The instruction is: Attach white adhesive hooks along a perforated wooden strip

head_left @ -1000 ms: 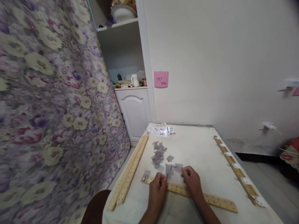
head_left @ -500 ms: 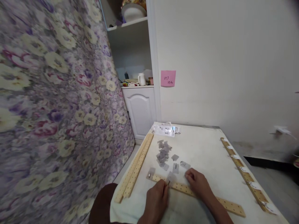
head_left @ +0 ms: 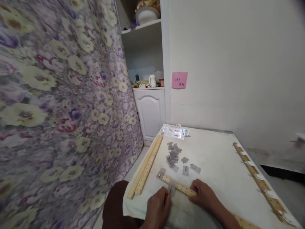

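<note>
A light wooden strip with rows of holes [head_left: 183, 189] lies slantwise across the near part of the table. My right hand [head_left: 202, 194] has its fingers wrapped around the strip's middle. Closed at the strip's near edge, my left hand [head_left: 158, 203] pinches a clear plastic hook tab [head_left: 172, 183] that lies over the wood. The fingers partly hide its metal part. Another clear tab with a metal piece [head_left: 161, 173] sits at the strip's far left end. Beyond the strip are a few loose clear tabs [head_left: 186, 170] and a heap of similar ones [head_left: 172, 154].
Two more perforated wooden strips [head_left: 149, 167] lie along the table's left edge. On the right edge, another strip [head_left: 260, 184] carries several white tabs. Clear packaging [head_left: 173, 132] rests at the back, near the wall. A floral curtain [head_left: 71, 127] hangs on the left.
My right hand has come down from just beyond the strip and now grips it. The left hand stays at the clear tab. The view has turned slightly left.
</note>
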The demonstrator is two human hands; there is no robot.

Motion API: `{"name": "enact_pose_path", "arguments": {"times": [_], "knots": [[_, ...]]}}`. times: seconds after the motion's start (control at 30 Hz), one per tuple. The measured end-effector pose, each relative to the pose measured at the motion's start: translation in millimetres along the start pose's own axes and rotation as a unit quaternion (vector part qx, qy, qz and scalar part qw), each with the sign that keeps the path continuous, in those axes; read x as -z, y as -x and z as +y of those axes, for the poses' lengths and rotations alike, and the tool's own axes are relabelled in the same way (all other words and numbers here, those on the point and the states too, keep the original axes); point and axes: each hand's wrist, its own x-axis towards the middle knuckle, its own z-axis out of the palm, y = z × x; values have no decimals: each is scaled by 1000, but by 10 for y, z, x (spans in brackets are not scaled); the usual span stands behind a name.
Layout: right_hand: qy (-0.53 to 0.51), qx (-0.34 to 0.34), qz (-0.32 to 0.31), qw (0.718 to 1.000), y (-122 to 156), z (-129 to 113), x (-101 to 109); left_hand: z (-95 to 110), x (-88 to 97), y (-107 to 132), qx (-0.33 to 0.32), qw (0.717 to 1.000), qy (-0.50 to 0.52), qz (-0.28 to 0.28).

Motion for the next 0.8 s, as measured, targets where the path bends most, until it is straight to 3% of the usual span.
{"name": "enact_pose_path", "arguments": {"times": [0.33, 0.57, 0.8], "knots": [[27, -9, -11, 1000, 103, -34, 8, -5, -23, 15, -4, 1000, 16, 7], [-140, 42, 64, 987, 53, -129, -13, 41, -71, -12, 2, 1000, 11, 1], [-195, 54, 76, 976, 24, -298, -244, 15, -86, 4, -2, 1000, 7, -11]]}}
